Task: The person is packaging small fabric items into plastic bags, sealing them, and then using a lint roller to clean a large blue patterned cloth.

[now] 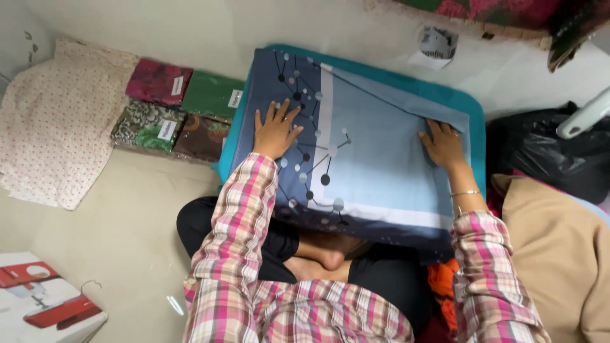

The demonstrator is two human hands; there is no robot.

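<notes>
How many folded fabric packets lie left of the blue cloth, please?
4, in a two-by-two block: a magenta packet and a green packet behind, a green-patterned packet and a brown packet in front. More may lie beneath.

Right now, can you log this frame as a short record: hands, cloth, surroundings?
left hand: flat, fingers spread on dark patterned band of blue cloth
right hand: flat on pale part of cloth, near right edge
under cloth: teal pad
left side: folded fabrics, dotted cloth
right side: black bag, tan cushion
</notes>
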